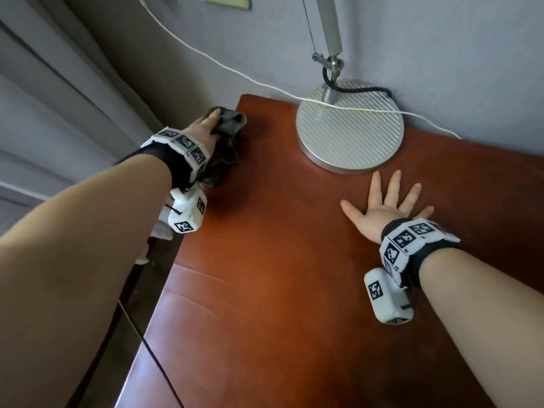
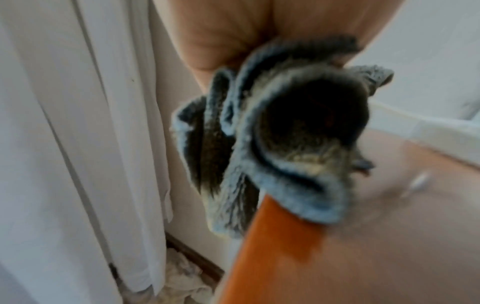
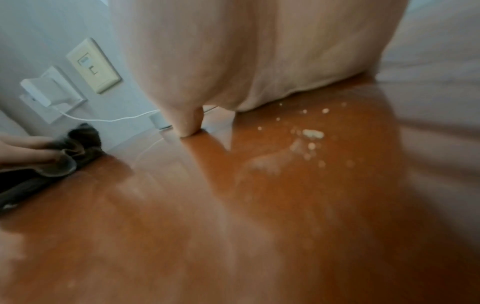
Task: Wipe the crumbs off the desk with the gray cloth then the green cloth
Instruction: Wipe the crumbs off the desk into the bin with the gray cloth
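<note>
My left hand [image 1: 210, 123] grips the bunched gray cloth [image 1: 228, 125] at the far left corner of the red-brown desk [image 1: 279, 260]. In the left wrist view the gray cloth [image 2: 285, 133] hangs partly over the desk's left edge [image 2: 272, 246]. My right hand [image 1: 388, 198] lies flat on the desk with fingers spread, just in front of the lamp base, holding nothing. The right wrist view shows pale crumbs [image 3: 313, 133] scattered on the wood under that palm, and the gray cloth [image 3: 80, 150] far to the left. No green cloth is in view.
A round ribbed metal lamp base [image 1: 350, 131] stands at the back of the desk by the wall, with a white cable [image 1: 368, 108] running across it. A wall socket with a charger [image 3: 49, 92] sits behind. A curtain [image 2: 64, 144] hangs left of the desk.
</note>
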